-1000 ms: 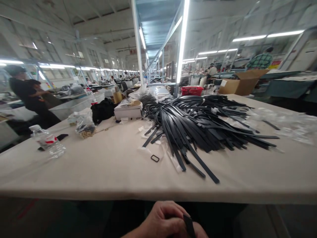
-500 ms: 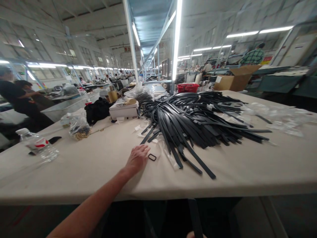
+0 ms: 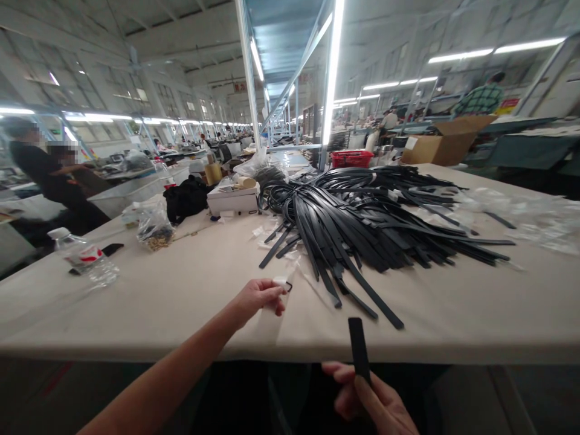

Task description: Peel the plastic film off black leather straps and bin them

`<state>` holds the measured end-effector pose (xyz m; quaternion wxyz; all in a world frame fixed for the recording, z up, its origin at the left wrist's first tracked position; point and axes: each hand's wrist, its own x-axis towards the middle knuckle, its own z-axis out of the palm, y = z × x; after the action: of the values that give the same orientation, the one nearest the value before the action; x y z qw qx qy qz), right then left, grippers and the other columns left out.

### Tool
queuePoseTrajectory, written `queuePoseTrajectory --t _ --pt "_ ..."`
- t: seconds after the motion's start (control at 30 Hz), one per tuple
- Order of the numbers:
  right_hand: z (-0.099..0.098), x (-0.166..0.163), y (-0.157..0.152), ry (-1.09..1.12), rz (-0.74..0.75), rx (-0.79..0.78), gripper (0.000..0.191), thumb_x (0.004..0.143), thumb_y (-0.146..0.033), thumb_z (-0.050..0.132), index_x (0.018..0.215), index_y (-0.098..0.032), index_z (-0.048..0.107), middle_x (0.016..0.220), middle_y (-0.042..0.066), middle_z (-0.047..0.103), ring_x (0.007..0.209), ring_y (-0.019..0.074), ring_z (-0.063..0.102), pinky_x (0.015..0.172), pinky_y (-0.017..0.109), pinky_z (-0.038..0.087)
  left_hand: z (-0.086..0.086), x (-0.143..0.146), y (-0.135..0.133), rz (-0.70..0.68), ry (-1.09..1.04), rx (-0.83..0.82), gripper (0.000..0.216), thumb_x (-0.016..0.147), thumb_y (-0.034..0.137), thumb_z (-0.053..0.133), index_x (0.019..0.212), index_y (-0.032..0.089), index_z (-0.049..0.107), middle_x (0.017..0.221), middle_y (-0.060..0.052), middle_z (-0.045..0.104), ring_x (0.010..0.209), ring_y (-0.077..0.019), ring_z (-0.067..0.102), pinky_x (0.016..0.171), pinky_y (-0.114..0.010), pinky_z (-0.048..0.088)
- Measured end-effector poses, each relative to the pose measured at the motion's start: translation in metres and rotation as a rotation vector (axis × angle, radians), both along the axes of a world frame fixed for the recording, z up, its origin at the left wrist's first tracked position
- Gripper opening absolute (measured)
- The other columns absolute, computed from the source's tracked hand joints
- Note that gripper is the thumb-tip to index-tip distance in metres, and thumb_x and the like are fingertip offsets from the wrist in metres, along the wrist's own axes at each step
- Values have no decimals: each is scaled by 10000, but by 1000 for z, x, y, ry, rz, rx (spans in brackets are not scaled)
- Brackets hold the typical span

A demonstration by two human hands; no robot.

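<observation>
the left hand (image 3: 258, 297) reaches out over the bench (image 3: 181, 302), its grip pinched on a small black buckle ring (image 3: 287, 285) with a bit of white plastic at the fingertips, just off the near end of the strap pile. the right hand (image 3: 374, 402) sits low at 5 o'clock, below the bench edge, its grip pressed around the lower end of a single black strap (image 3: 357, 347), which stands nearly upright with its squared tip rising over the bench edge.

the heap of black straps (image 3: 362, 223) spreads from the centre toward 2 o'clock, loose ends fanning down to the front. clear plastic sleeves (image 3: 521, 220) lie at 3 o'clock beside it. at 9 o'clock a plastic water bottle (image 3: 86, 260) lies on its side, with a dark flat object just behind it. a clear bag of small brass-coloured parts (image 3: 154, 232) sits at 10 o'clock, a black bag (image 3: 185, 199) behind that, and a white box (image 3: 233, 199) near 11 o'clock. a red basket (image 3: 351, 158) stands at 12 o'clock and an open cardboard box (image 3: 441, 145) at 1 o'clock. a person in dark clothes (image 3: 49, 181) stands at the far left, at another bench.
</observation>
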<state>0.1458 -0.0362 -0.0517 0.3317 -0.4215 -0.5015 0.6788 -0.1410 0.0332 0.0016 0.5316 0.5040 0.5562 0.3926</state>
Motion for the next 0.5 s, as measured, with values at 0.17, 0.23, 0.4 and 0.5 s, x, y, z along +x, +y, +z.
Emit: queuePoseTrajectory --t 0.17,0.23,0.4,0.5 --pt "35 -49 39 132 190 80 402 926 -527 517 1097 -227 725 1368 100 598 1210 280 566 955 406 495 -10 23 -43 -21 -175 -41 389 741 502 708 837 125 698 616 -38 682 554 -139 608 633 -263 472" --pt "40 -72 52 129 183 68 430 908 -542 536 1093 -203 727 1160 105 712 1036 254 653 876 396 519 -16 32 -55 -31 -237 -54 396 734 491 734 870 119 735 625 -39 690 552 -132 604 622 -251 466" --pt "41 -106 77 30 60 148 383 801 -548 648 850 -185 762 911 82 769 871 218 660 690 305 481 -27 34 -80 45 -384 -174 457 681 482 792 978 138 743 672 -44 726 571 -134 634 597 -234 472" --pt "42 -114 82 -19 63 194 362 787 -528 654 830 -187 768 877 87 777 828 217 656 641 301 463 -32 24 -93 89 -401 -218 483 696 486 783 1042 153 730 727 -50 744 605 -132 656 598 -219 470"
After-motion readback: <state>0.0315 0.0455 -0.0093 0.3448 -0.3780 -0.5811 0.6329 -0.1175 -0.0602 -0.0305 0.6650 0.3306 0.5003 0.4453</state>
